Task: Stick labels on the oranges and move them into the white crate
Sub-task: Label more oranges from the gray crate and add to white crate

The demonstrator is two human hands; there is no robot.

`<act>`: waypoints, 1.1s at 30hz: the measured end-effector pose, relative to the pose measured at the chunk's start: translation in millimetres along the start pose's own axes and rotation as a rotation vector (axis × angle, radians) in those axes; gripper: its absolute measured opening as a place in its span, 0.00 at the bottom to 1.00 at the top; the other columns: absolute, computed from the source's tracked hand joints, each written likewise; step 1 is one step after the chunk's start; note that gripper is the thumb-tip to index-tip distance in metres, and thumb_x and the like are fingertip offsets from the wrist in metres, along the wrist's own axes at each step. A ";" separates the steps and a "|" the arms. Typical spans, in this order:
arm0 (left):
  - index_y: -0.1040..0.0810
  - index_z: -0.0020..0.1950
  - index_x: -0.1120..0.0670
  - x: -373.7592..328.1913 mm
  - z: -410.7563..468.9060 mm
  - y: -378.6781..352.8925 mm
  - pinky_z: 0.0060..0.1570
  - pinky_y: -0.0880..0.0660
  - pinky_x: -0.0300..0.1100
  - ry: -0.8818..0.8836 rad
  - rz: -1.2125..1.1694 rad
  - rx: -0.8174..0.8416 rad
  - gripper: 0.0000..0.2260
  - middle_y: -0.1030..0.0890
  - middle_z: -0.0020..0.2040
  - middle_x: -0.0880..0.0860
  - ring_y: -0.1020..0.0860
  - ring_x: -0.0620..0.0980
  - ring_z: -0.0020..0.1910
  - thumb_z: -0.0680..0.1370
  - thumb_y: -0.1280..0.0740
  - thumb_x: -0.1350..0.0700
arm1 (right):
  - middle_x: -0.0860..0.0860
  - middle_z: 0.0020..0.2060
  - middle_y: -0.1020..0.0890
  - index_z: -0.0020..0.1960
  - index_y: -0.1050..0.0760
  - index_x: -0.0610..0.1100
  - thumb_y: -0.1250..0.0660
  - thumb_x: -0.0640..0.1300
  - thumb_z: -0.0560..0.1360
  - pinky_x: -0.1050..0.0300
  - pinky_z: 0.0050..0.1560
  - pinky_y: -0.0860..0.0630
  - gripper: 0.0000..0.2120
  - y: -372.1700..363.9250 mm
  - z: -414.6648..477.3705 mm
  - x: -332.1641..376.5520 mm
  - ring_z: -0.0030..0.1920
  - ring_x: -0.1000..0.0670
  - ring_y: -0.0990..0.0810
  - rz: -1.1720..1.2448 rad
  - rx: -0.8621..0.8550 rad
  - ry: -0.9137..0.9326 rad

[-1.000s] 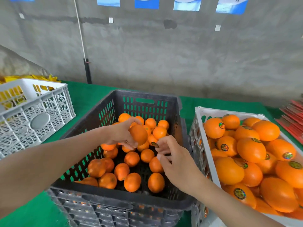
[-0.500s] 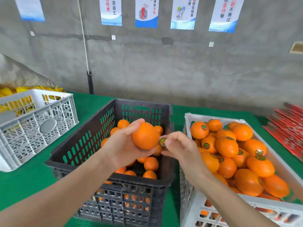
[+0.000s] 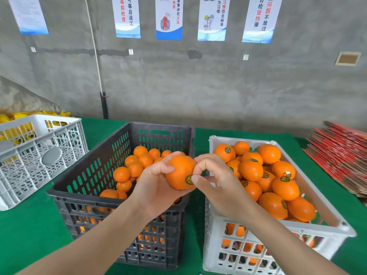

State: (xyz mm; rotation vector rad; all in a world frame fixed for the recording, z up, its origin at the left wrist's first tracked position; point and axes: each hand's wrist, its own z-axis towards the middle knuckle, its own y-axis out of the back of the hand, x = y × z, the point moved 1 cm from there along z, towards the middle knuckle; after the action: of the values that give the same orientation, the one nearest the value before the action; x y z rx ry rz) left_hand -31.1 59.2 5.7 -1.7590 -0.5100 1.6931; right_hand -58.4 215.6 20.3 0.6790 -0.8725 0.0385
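- Right hand's (image 3: 216, 181) thumb is covering part of the round green-yellow label (image 3: 189, 179); its print is unreadable.
- Left hand (image 3: 156, 185) is cupping the round glossy orange (image 3: 179, 171) at frame centre, and the right thumb and curled index are pinching it.
- The orange is sitting over the right rim of the black slatted plastic crate (image 3: 85, 195). A green strip is showing before the heaped white slatted plastic crate (image 3: 278, 231) at lower right.

Bare left hand (image 3: 156, 187) and right hand (image 3: 220, 188), bare forearms (image 3: 95, 241)

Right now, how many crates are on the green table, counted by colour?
White: 2, the crate of labelled oranges and the crate at far left
Black: 1, the middle crate
Total: 3
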 end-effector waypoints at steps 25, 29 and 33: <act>0.21 0.55 0.60 82.7 22.4 -62.0 0.37 0.20 0.47 0.239 0.133 -0.065 0.15 0.17 0.48 0.59 0.17 0.55 0.43 0.75 0.40 0.53 | 0.57 0.58 0.28 0.64 0.34 0.53 0.25 0.44 0.64 0.58 0.57 0.26 0.32 43.9 -67.6 -45.4 0.57 0.59 0.28 -0.063 -0.073 -0.140; 0.27 0.66 0.55 88.0 55.4 -70.6 0.50 0.24 0.45 0.122 0.608 -0.278 0.18 0.20 0.60 0.54 0.21 0.51 0.54 0.83 0.47 0.48 | 0.56 0.55 0.25 0.60 0.31 0.53 0.23 0.44 0.63 0.66 0.48 0.30 0.29 93.3 -45.5 -82.0 0.53 0.57 0.27 -0.149 -0.205 -0.260; 0.29 0.67 0.58 89.6 66.2 -63.0 0.53 0.30 0.45 0.089 0.706 -0.408 0.17 0.26 0.60 0.56 0.27 0.54 0.57 0.84 0.47 0.50 | 0.49 0.62 0.29 0.66 0.33 0.48 0.22 0.45 0.62 0.60 0.53 0.33 0.35 117.8 -38.8 -121.4 0.61 0.50 0.30 -0.335 -0.070 -0.451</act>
State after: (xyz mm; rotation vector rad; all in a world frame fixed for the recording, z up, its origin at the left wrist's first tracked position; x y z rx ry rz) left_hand -78.1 176.2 -15.9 -2.5073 -0.2025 2.0555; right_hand -146.3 359.4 -21.4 0.7740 -1.1724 -0.4594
